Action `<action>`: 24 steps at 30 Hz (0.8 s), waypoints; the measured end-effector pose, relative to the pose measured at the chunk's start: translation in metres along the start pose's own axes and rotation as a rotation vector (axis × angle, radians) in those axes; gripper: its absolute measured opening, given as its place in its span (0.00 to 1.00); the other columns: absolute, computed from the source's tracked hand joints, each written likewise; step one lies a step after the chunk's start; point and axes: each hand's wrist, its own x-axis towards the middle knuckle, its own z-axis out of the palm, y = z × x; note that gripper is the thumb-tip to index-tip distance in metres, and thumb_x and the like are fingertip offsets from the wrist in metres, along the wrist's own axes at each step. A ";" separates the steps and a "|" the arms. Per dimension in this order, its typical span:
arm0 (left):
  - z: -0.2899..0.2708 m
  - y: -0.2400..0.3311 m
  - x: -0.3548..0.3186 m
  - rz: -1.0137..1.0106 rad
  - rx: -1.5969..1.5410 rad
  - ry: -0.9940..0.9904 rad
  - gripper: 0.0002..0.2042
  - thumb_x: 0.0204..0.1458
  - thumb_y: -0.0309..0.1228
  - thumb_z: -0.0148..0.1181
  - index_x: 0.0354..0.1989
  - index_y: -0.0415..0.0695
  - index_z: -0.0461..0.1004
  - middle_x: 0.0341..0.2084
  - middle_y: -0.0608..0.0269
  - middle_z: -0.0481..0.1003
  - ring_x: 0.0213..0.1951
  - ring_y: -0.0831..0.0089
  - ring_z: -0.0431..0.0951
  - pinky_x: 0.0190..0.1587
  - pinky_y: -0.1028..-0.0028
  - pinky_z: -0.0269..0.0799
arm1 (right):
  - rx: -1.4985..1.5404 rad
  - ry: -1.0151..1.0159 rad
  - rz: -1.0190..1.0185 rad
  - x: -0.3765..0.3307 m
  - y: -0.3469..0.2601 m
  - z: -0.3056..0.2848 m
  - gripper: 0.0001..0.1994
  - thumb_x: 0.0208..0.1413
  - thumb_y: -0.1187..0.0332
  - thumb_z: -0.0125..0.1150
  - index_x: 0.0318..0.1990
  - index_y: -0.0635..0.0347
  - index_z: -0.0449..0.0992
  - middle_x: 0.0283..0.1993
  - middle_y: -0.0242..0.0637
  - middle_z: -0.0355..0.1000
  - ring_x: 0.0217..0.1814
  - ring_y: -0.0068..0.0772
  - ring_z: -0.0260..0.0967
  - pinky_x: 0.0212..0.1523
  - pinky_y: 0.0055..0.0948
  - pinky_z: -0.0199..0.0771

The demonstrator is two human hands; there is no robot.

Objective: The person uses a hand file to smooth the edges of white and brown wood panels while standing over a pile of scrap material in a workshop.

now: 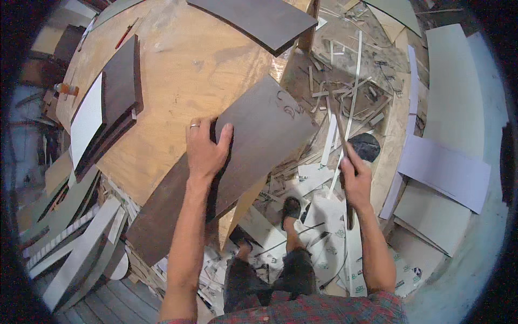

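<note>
A long dark grey-brown board [259,124] lies slantwise over the near edge of a wooden worktable [178,59]. Pencil-like scribbles mark its far right end. My left hand [208,148] holds this board near its left edge, thumb laid on the face and fingers bent at the edge; their tips are hidden. Off the board's right side, my right hand [356,178] is closed round a long thin dark tool [341,129], narrow like a file. The tool points away from me, apart from the board, and its lower end shows below my fist.
Dark panels and a white one [89,119] are stacked at the table's left. Another dark panel [259,21] lies at the far edge. Offcuts and strips [324,216] litter the floor round my feet. Pale sheets [445,173] lie at right; curved strips [86,254] at lower left.
</note>
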 end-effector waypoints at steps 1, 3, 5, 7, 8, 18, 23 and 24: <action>-0.007 -0.003 -0.006 0.052 0.004 -0.040 0.17 0.56 0.36 0.67 0.47 0.37 0.77 0.41 0.46 0.76 0.47 0.49 0.75 0.50 0.57 0.70 | 0.093 -0.028 0.087 0.015 -0.011 -0.001 0.20 0.64 0.70 0.59 0.63 0.65 0.75 0.50 0.44 0.80 0.44 0.28 0.75 0.49 0.29 0.74; -0.010 -0.001 -0.020 0.077 -0.021 -0.085 0.16 0.56 0.36 0.66 0.47 0.37 0.77 0.40 0.46 0.76 0.45 0.48 0.75 0.49 0.58 0.70 | 0.018 -0.057 -0.111 0.032 -0.013 -0.010 0.21 0.64 0.71 0.59 0.63 0.66 0.74 0.51 0.45 0.80 0.46 0.27 0.74 0.51 0.28 0.73; -0.016 -0.001 -0.034 0.067 -0.045 -0.118 0.15 0.56 0.35 0.67 0.46 0.38 0.77 0.39 0.47 0.75 0.44 0.48 0.74 0.47 0.58 0.70 | -0.061 -0.114 -0.238 0.038 -0.008 -0.019 0.21 0.63 0.71 0.60 0.63 0.66 0.74 0.51 0.46 0.79 0.46 0.28 0.74 0.52 0.29 0.73; -0.022 -0.006 -0.048 0.022 -0.073 -0.143 0.14 0.55 0.35 0.67 0.44 0.39 0.77 0.38 0.48 0.74 0.42 0.48 0.73 0.45 0.58 0.69 | -0.155 -0.191 -0.361 0.039 -0.005 -0.027 0.21 0.62 0.72 0.61 0.62 0.67 0.75 0.50 0.48 0.79 0.45 0.33 0.76 0.51 0.30 0.74; -0.025 -0.010 -0.052 0.032 -0.041 -0.147 0.14 0.55 0.35 0.67 0.44 0.39 0.77 0.38 0.48 0.74 0.43 0.48 0.73 0.45 0.58 0.69 | -0.206 -0.234 -0.455 0.038 -0.008 -0.031 0.21 0.61 0.72 0.62 0.61 0.66 0.75 0.49 0.49 0.79 0.44 0.35 0.77 0.51 0.31 0.74; -0.036 -0.013 -0.055 0.180 0.012 -0.224 0.29 0.49 0.40 0.72 0.61 0.45 0.76 0.45 0.51 0.76 0.47 0.52 0.73 0.53 0.59 0.68 | -0.522 -0.568 -0.626 0.059 -0.035 -0.067 0.31 0.52 0.77 0.64 0.66 0.44 0.74 0.36 0.38 0.75 0.33 0.41 0.75 0.33 0.34 0.76; -0.034 -0.016 -0.053 0.163 -0.010 -0.254 0.31 0.48 0.40 0.73 0.63 0.47 0.75 0.48 0.52 0.76 0.48 0.53 0.74 0.54 0.60 0.69 | -0.735 -0.646 -0.828 0.063 -0.058 -0.044 0.36 0.49 0.75 0.64 0.69 0.38 0.71 0.32 0.36 0.69 0.30 0.42 0.72 0.30 0.39 0.74; -0.036 -0.017 -0.056 0.146 -0.012 -0.255 0.31 0.48 0.40 0.73 0.62 0.47 0.75 0.48 0.52 0.75 0.48 0.53 0.74 0.54 0.60 0.69 | -0.781 -0.654 -0.862 0.069 -0.063 -0.043 0.36 0.49 0.75 0.64 0.69 0.37 0.71 0.31 0.35 0.68 0.29 0.43 0.72 0.29 0.40 0.74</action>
